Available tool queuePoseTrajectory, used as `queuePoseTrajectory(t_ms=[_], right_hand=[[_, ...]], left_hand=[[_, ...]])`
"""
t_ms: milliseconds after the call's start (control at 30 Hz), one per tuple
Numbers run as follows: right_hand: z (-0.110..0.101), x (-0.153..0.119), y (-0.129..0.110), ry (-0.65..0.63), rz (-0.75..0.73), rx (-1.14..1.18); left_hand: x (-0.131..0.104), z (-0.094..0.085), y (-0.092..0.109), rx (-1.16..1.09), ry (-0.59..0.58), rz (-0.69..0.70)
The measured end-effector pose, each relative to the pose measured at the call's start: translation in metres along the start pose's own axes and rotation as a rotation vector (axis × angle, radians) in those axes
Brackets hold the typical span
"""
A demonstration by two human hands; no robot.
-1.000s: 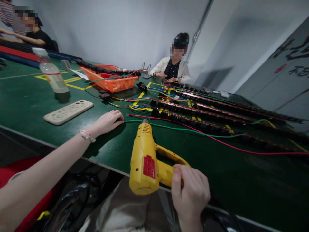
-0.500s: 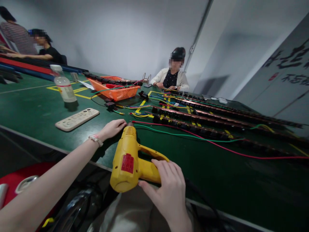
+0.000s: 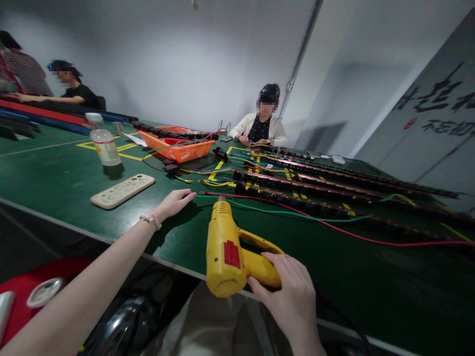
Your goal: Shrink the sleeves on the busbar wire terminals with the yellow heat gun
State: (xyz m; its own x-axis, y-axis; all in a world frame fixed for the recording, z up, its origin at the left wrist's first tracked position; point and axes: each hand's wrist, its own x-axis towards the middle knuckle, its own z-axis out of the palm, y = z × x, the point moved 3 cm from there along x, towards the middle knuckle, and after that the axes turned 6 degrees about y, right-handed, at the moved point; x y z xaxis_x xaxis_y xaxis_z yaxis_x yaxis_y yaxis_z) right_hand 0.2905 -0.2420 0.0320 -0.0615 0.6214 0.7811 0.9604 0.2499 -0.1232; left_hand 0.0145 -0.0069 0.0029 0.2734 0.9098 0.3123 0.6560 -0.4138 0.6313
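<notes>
Holding a yellow heat gun by its handle, the right hand has its fingers over the grip and the thumb beneath. The left hand rests low over the green counter, its fingertips pinched together on the end of a green wire. That wire runs off to the right, beside a red wire and in front of the nearest dark rail. The heat gun is held above the counter's near edge, its nozzle pointing away from the person, just beside the left fingertips.

The step in hand looks like lining up the nozzle with the wire close to where it is pinched. As I judge it, the next move calls for a steady wrist, the wire kept taut, and the hot end turned clear of both the left fingers and the red wire lying close by.

The very tip of the green wire is hidden by the fingers. Whether the nozzle touches the wire or only passes over it, I cannot tell; nor whether the gun is blowing, since the trigger is covered. The gun's cord is lost in the dimness below the right hand, and the far rails run together.
</notes>
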Motion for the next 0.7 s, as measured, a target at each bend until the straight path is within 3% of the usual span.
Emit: queuePoseTrajectory(t_ms=[200,367,533,700], right_hand=[[-0.027,-0.008,0.036,-0.003,-0.103,-0.122],[-0.043,-0.013,0.055,-0.014,-0.048,-0.139],[-0.043,-0.009,0.054,0.04,0.018,-0.29],[-0.038,0.001,0.036,0.004,-0.054,-0.375]], left_hand=[[0.0,-0.003,0.006,-0.074,-0.018,-0.043],[-0.002,-0.004,0.01,-0.124,-0.007,-0.045],[0.001,-0.003,0.004,-0.203,-0.013,-0.092],[0.011,-0.001,-0.004,-0.261,-0.011,-0.15]])
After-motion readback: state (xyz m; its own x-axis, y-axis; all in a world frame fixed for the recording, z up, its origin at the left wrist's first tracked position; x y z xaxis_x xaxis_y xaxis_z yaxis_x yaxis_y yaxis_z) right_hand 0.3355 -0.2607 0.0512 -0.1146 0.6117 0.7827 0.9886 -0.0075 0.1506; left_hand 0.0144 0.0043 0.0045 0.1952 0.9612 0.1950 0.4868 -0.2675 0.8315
